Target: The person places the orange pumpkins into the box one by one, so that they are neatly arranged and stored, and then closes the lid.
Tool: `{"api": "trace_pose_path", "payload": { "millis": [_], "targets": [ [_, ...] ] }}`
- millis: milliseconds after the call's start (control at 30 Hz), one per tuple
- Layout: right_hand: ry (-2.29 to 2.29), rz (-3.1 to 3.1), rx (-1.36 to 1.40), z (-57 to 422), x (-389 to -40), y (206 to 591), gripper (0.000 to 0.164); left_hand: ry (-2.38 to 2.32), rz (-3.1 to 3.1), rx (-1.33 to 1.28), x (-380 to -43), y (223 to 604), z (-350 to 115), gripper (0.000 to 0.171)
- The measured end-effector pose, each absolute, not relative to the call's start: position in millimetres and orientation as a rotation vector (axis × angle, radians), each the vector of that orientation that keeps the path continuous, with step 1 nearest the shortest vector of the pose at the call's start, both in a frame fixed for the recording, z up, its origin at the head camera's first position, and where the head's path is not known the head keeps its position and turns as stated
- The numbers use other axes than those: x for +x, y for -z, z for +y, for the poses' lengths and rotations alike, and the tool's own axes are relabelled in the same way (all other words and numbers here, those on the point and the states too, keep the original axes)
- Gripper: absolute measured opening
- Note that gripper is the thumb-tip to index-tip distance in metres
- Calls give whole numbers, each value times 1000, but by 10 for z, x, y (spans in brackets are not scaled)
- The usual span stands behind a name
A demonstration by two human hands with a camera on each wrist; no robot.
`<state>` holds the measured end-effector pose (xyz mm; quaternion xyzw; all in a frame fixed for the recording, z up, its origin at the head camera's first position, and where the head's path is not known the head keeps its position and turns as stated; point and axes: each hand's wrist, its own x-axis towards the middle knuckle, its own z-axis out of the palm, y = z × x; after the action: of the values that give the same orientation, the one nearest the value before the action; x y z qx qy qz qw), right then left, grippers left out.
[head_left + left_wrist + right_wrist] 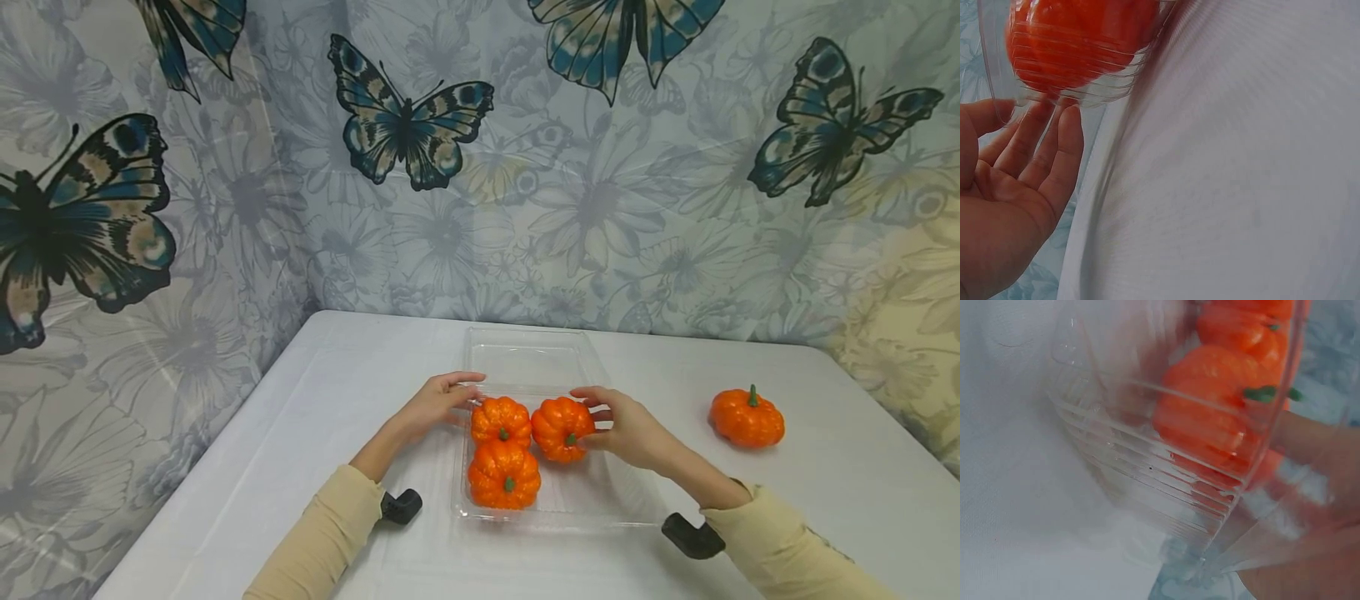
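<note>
A clear plastic clamshell container (573, 496) lies on the table with its lid (534, 354) folded back. Three small orange pumpkins with green stems are inside: one at the back left (501, 419), one at the front left (504, 475), and one at the back right (561, 429). My right hand (626, 427) grips the back-right pumpkin, thumb at the near side and fingers behind. At the container's left back corner, my left hand (441, 400) holds the rim; the left wrist view shows the thumb and fingers (1067, 144) on either side of it.
A fourth pumpkin (747, 418) sits on the white-covered table (360, 375) to the right, apart from the container. Patterned butterfly cloth (480, 250) hangs behind and at the left of the table. Black straps with camera mounts (693, 537) show at both wrists.
</note>
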<state>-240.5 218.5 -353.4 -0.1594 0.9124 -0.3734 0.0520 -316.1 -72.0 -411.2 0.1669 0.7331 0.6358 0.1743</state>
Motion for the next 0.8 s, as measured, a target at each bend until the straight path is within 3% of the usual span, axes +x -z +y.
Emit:
{"api": "trace_pose_path", "payload": {
  "millis": [467,800],
  "targets": [
    [1203,2722,-557,2242,-2381,3514,58,-1791,2088,515,-3173,4118,-740,41],
    [1198,2694,-504,2413,-2389,3347,69,-1798,2079,504,-3167,4110,-733,41]
  ]
}}
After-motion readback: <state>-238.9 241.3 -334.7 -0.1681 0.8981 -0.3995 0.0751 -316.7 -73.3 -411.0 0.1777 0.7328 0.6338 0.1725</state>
